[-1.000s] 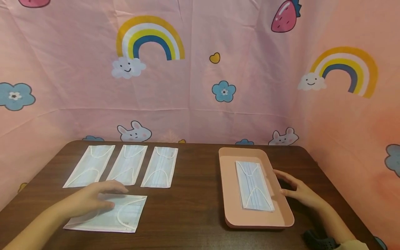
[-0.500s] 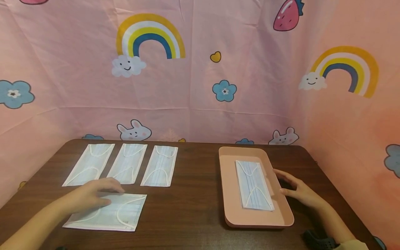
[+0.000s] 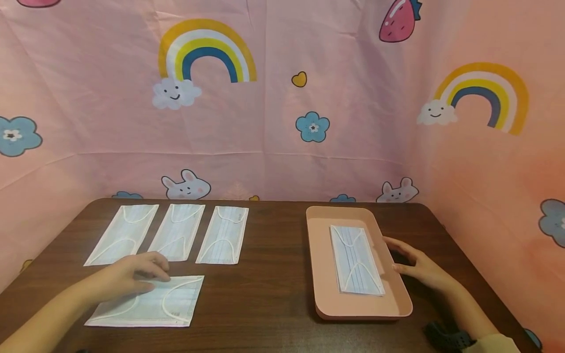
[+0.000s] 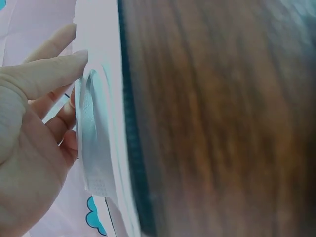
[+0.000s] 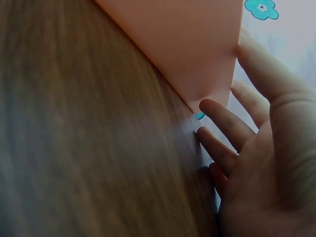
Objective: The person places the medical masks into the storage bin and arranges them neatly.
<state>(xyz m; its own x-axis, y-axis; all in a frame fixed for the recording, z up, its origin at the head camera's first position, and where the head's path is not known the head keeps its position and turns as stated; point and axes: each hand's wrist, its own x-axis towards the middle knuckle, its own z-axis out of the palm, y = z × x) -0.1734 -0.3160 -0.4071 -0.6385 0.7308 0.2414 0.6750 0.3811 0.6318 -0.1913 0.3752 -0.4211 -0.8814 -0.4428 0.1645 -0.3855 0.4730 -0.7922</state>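
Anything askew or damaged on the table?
Yes: the near mask under the left hand lies crosswise, while the three masks behind it and the mask in the pink tray lie lengthwise. No damage shows.

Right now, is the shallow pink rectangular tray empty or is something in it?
Not empty: at least one flat, pale-blue, pleated face mask lies inside the shallow pink rectangular tray, surrounded by its raised rim.

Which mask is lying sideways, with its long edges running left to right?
The front mask, beneath the left hand. The three masks in the row behind it and the mask visible in the tray point lengthwise away from the person.
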